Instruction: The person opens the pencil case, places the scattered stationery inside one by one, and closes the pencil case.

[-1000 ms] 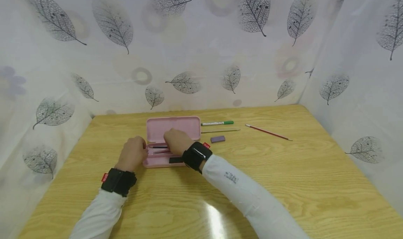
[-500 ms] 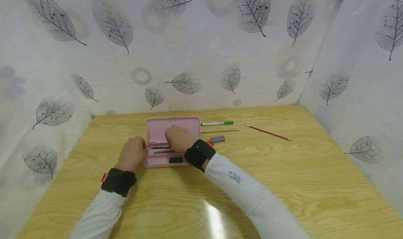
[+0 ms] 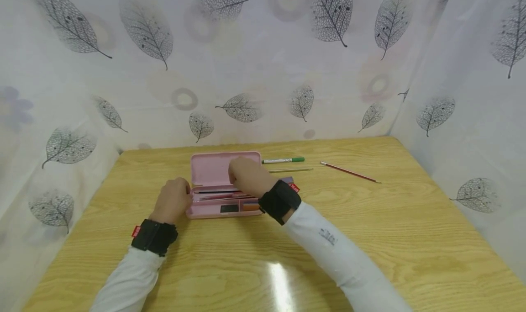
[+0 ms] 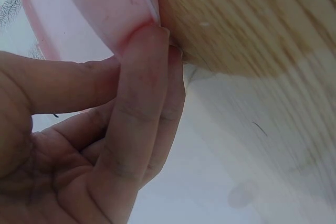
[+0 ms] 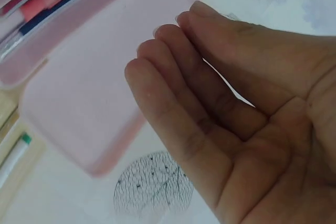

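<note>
An open pink pencil case (image 3: 207, 168) lies on the table, its lid tipped back. My left hand (image 3: 171, 201) grips the case's left end; the left wrist view has the thumb and fingers pinching its pink edge (image 4: 113, 3). Over the right part of the case is my right hand (image 3: 250, 177). Its fingers, bent gently with the thumb near them, hold nothing in the right wrist view. Inside the case lie a dark pencil (image 3: 211, 192), a reddish pen or pencil (image 3: 222, 196), a small black block (image 3: 229, 208) and an orange-and-blue piece (image 3: 251, 207).
Right of the case lie a green-capped marker (image 3: 283, 160), a thin gold pencil (image 3: 291, 170) and a red pencil (image 3: 349, 171). A purple eraser (image 3: 289, 180) is partly hidden by my right wristband. A leaf-patterned curtain (image 3: 263, 74) stands behind the table (image 3: 370, 239).
My right hand has lifted and moved right, uncovering more of the case's contents, including the orange-and-blue piece. My left hand stays on the case's left end.
</note>
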Demonstrator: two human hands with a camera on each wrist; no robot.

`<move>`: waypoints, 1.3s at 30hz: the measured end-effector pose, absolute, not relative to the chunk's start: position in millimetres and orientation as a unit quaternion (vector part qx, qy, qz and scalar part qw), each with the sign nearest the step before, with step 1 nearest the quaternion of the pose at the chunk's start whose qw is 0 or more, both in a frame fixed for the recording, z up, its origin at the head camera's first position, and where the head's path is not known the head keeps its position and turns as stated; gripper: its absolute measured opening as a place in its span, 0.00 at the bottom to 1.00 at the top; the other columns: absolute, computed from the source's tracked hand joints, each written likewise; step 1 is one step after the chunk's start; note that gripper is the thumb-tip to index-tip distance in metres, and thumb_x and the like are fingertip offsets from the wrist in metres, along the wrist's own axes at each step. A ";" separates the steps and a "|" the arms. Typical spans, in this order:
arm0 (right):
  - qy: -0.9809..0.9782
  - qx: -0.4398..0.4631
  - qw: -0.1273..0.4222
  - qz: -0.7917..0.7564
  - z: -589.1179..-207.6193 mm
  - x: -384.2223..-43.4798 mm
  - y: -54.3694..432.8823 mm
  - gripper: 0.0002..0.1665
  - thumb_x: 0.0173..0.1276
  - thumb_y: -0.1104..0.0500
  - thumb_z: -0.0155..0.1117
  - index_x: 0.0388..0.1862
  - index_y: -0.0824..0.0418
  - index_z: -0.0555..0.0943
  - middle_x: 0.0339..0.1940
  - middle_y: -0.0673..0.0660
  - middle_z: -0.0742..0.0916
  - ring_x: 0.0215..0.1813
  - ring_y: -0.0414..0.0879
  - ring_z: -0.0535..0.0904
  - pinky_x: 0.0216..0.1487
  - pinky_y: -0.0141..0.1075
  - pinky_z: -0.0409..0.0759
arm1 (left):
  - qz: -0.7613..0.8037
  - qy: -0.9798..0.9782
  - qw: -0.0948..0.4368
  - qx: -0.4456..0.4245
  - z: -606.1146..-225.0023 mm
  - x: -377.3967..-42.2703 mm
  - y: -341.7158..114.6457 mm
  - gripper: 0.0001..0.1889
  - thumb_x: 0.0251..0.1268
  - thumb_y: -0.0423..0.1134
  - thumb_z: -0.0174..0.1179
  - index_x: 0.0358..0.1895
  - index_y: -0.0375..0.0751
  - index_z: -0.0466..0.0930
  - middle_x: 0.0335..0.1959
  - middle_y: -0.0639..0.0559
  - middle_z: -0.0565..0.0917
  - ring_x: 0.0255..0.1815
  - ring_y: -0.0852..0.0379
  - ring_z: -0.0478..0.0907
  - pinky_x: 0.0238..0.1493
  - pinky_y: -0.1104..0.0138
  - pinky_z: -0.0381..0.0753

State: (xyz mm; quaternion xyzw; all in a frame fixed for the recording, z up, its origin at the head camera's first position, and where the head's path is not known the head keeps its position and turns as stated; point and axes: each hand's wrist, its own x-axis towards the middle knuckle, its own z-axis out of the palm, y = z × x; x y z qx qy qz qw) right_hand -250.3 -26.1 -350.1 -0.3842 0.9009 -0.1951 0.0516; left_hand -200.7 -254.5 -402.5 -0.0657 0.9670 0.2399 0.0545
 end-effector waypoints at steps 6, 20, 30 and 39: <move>0.902 -0.376 0.043 -0.208 -347.3 -249.2 -7.1 0.13 0.62 0.76 0.61 0.23 0.61 0.80 0.24 0.51 0.80 0.27 0.41 0.72 0.32 0.34 0.74 | 0.236 0.968 0.053 -0.064 -402.4 -201.6 -255.0 0.06 0.68 0.28 0.60 0.41 0.25 0.79 0.30 0.40 0.79 0.30 0.47 0.75 0.30 0.61 0.73; 0.919 -0.326 0.053 -0.217 -349.2 -254.7 38.3 0.01 0.66 0.69 0.70 0.36 0.65 0.87 0.35 0.57 0.88 0.36 0.46 0.83 0.41 0.38 0.82 | 0.238 0.968 0.046 -0.064 -401.2 -198.4 -253.0 0.05 0.67 0.27 0.58 0.38 0.26 0.79 0.28 0.41 0.78 0.28 0.48 0.75 0.28 0.61 0.72; 0.926 -0.298 0.044 -0.229 -351.1 -269.3 72.9 0.06 0.61 0.72 0.69 0.36 0.66 0.88 0.39 0.59 0.89 0.40 0.50 0.84 0.46 0.44 0.83 | 0.237 0.969 0.034 -0.057 -399.3 -199.0 -252.8 0.04 0.66 0.27 0.58 0.34 0.28 0.78 0.26 0.43 0.77 0.26 0.49 0.74 0.26 0.62 0.70; 0.927 -0.316 0.040 -0.199 -370.9 -282.3 80.5 0.09 0.61 0.74 0.67 0.38 0.68 0.90 0.40 0.61 0.90 0.41 0.51 0.86 0.48 0.45 0.84 | 0.241 0.969 0.027 -0.050 -401.1 -197.9 -253.9 0.04 0.66 0.27 0.58 0.33 0.28 0.78 0.25 0.43 0.76 0.26 0.49 0.73 0.26 0.61 0.71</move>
